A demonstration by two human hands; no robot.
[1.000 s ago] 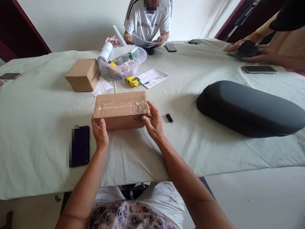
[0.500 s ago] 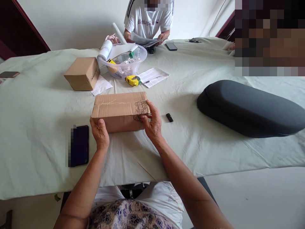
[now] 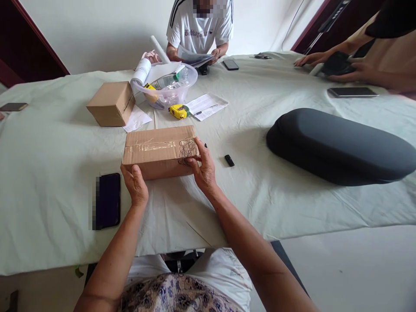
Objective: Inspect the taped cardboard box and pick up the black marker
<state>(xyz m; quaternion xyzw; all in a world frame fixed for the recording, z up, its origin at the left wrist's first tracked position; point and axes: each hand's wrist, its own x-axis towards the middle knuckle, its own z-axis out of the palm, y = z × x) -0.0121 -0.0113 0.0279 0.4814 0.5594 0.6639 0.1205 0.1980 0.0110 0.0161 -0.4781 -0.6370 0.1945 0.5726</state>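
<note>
Between my two hands is a taped brown cardboard box (image 3: 152, 149), with dark scribbled lines near its right end. My left hand (image 3: 135, 185) grips its near left corner, thumb on the front face and the other fingers hidden behind the side. At the right end my right hand (image 3: 204, 167) holds the box, fingers along the side and thumb by the front edge. A small black object (image 3: 229, 160) lies on the cloth to the right of that hand. Left of my left hand rests a dark phone (image 3: 108, 200).
A second cardboard box (image 3: 110, 104), a plastic basin (image 3: 165, 97) with bottles and paper rolls, a yellow tape measure (image 3: 178, 112) and a printed sheet (image 3: 209, 106) lie beyond. A large dark padded cushion (image 3: 338, 147) sits at right. Two people (image 3: 201, 34) are across the table.
The view has shifted slightly, and the box has tilted a little, its tape now catching more light. Both hands keep their hold. At the upper right a person's arms are now visible.
</note>
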